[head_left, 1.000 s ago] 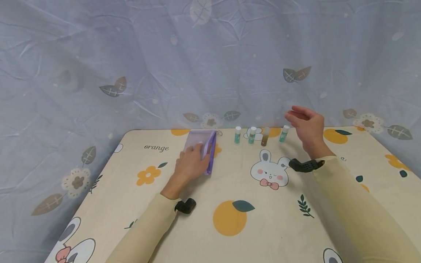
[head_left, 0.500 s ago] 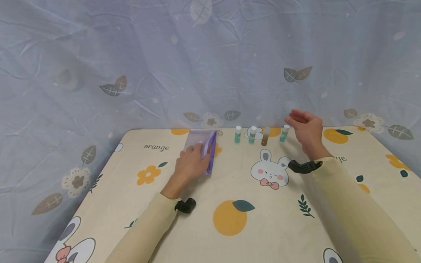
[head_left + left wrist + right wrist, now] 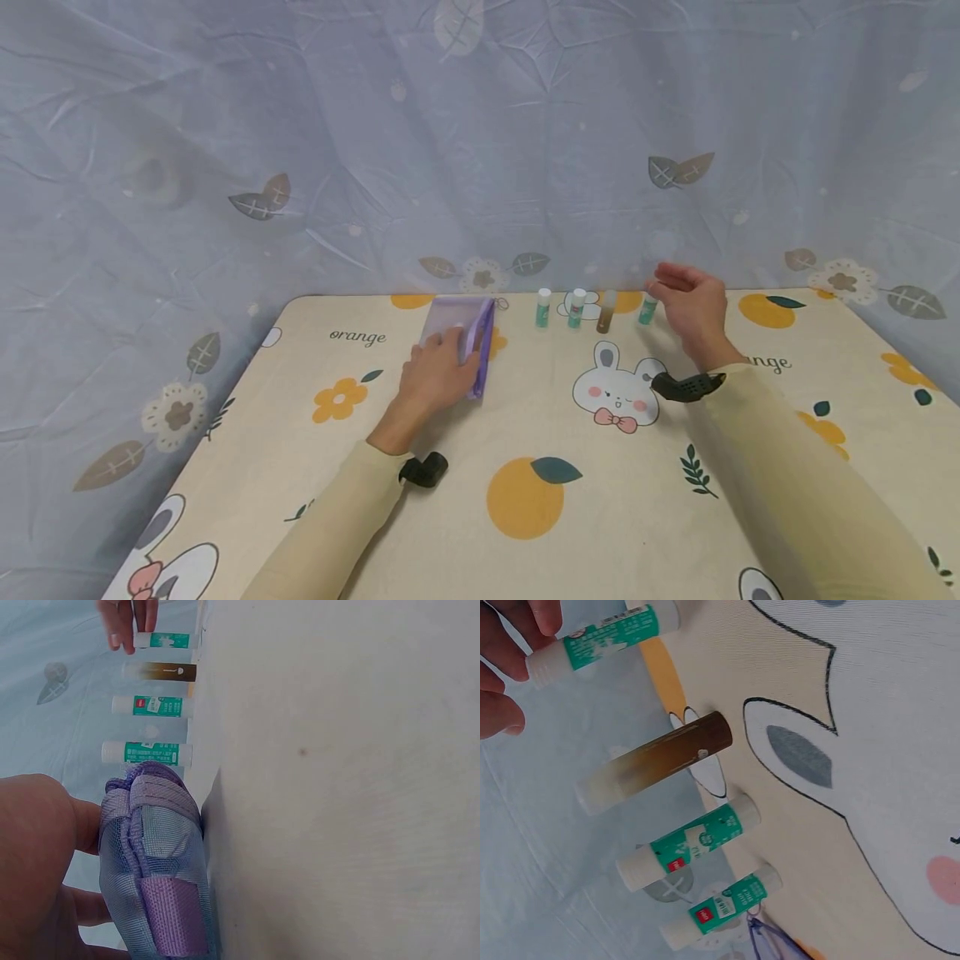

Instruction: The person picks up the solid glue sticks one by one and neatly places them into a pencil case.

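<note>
My left hand (image 3: 435,371) rests on a purple mesh zipper pouch (image 3: 456,312), its fingers spread over the top; in the left wrist view, fingertips touch the pouch's (image 3: 169,840) upper side. At the back right, my right hand (image 3: 693,308) is at the white cap of the rightmost green-labelled glue stick (image 3: 647,313), which stands upright. In the right wrist view, fingers lie beside that glue stick's (image 3: 611,637) cap, while the thumb is apart from it. Contact between those fingers and the cap is hard to tell.
Left of that glue stick stand a brown tube with a pale, frosted upper part (image 3: 604,313) and two more green glue sticks (image 3: 576,310), (image 3: 542,310), all upright in a row near the table's back edge. A printed cloth (image 3: 360,500) covers the table; a grey-blue curtain (image 3: 480,150) hangs behind.
My right hand has come down and slightly left, from above and beside the rightmost glue stick to its cap. The left hand and the pouch have stayed in place.
</note>
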Available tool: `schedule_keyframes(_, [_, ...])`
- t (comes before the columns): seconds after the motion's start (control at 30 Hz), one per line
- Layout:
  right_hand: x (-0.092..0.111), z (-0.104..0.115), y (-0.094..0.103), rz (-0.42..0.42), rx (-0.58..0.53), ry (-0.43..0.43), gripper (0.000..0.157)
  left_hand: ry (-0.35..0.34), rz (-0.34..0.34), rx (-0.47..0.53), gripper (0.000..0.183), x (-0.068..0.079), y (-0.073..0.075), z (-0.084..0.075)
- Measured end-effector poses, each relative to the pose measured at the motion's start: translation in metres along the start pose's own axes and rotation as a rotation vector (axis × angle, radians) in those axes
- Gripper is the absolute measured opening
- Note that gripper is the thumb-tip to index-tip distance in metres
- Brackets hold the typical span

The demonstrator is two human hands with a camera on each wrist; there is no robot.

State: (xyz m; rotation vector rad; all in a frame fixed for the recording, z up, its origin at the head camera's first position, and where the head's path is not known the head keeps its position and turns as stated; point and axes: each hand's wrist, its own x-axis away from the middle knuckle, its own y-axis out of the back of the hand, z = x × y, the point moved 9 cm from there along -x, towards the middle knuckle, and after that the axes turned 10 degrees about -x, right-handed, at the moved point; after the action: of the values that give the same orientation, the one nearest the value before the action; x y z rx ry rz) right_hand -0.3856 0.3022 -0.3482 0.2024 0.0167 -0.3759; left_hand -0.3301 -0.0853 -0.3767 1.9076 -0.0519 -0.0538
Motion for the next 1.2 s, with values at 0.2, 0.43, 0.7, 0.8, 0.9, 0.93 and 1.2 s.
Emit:
schedule_keyframes(0.2, [0.0, -0.009, -0.003, -0.007, 0.033, -0.02, 0.052, -0.003, 0.002, 0.0, 0.063, -0.001, 0.0, 0.001])
schedule_keyframes(0.43, [0.002, -0.015, -0.006, -0.022, 0.083, -0.021, 0.045, -0.009, 0.0, -0.001, 0.063, -0.001, 0.0, 0.002])
schedule_keyframes(0.7, [0.0, -0.025, -0.008, -0.035, 0.095, -0.056, 0.047, -0.007, 0.0, -0.01, 0.063, -0.001, -0.001, 0.002])
schedule_keyframes(0.8, [-0.001, -0.028, -0.008, -0.038, 0.082, -0.071, 0.049, -0.005, 0.002, -0.015, 0.063, -0.001, 0.0, 0.001])
schedule_keyframes(0.9, [-0.002, -0.03, -0.008, -0.048, 0.074, -0.083, 0.05, -0.003, 0.003, -0.018, 0.063, -0.001, 0.0, 0.001])
schedule_keyframes(0.93, [-0.002, -0.031, -0.009, -0.052, 0.074, -0.086, 0.051, -0.004, 0.003, -0.019, 0.063, 0.0, 0.0, 0.001])
schedule_keyframes(1.2, [-0.001, -0.039, -0.009, -0.064, 0.097, -0.091, 0.054, -0.006, 0.004, -0.012, 0.064, 0.0, -0.001, 0.002])
